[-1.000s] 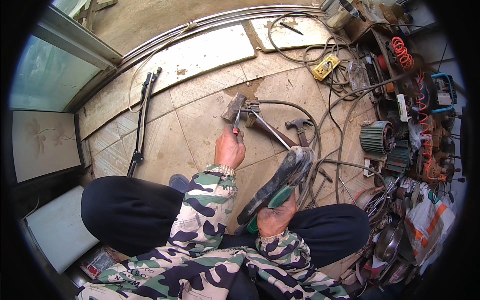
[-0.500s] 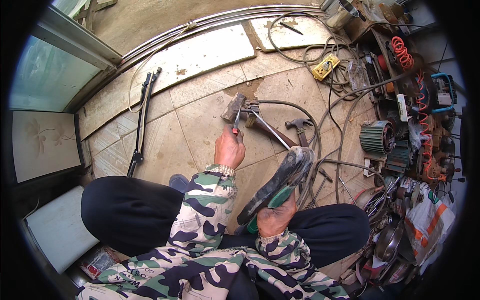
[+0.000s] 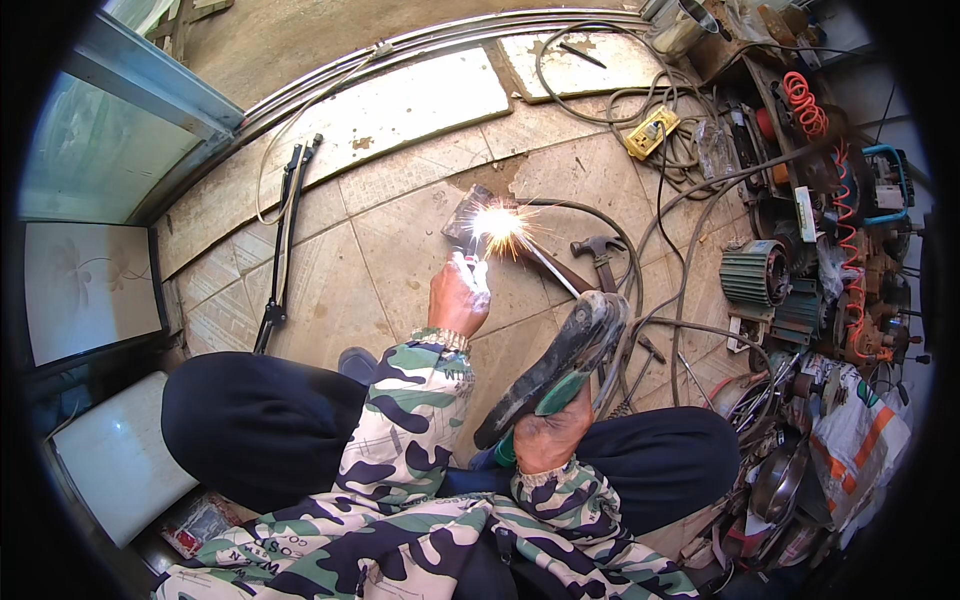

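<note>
My right hand (image 3: 553, 435) is wrapped round the green handle of a black welding electrode holder (image 3: 555, 365). A thin welding rod (image 3: 553, 268) runs from its jaw to a bright arc throwing orange sparks. The arc burns beside the dark block-shaped head of a sledgehammer (image 3: 462, 211) on the tiles; glare hides the contact spot. My left hand (image 3: 460, 297) is closed just short of the arc, around a slim red-handled screwdriver (image 3: 472, 260), its shaft mostly lost in glare. A claw hammer (image 3: 597, 250) lies to the right of the arc.
Cables (image 3: 640, 270) loop across the floor to a yellow socket box (image 3: 650, 135). A green finned motor (image 3: 752, 274) and piled tools stand at the right. A black folding arm (image 3: 285, 235) lies at the left, near a glass door (image 3: 110, 145). Pale boards (image 3: 400, 115) lie beyond.
A bright arc with sparks has flared at the rod's tip, lighting my left hand and hiding the metal there. Both hands have stayed nearly in place.
</note>
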`<state>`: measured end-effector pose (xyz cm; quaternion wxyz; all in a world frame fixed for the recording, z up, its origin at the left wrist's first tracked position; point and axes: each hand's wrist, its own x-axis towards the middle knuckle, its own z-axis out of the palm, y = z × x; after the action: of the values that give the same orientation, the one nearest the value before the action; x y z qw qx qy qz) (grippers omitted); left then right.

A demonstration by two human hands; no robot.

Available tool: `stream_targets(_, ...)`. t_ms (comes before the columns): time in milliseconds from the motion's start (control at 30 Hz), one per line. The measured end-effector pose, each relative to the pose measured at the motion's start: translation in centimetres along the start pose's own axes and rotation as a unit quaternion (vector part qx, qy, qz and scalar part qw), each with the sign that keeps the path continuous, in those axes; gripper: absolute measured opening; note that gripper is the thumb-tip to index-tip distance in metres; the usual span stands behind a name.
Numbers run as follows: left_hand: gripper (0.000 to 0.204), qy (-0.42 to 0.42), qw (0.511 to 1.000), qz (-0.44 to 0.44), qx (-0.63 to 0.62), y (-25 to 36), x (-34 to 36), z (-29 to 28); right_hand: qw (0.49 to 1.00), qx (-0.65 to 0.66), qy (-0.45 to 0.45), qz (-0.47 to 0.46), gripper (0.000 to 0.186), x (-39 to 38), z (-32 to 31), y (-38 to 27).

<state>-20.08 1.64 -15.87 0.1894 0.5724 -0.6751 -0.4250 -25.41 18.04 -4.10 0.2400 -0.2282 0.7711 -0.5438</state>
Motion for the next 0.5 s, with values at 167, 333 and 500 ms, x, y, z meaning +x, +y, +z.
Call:
stream_targets(167,0.018,0.003,0.999,-0.051,-0.016,0.5,0.1,0.2,0.999,0.024,-0.025,0.025,0.1,-0.4,-0.3,0.6)
stream_targets(333,0.016,-0.004,0.999,-0.033,-0.022,1.1,-0.2,-0.3,0.999,-0.005,-0.027,-0.018,0.071,-0.2,-0.5,0.8)
stream_targets(500,0.017,-0.005,0.999,-0.043,-0.022,1.2,-0.1,-0.3,1.0,-0.01,-0.008,0.026,0.038,0.2,-0.3,0.3)
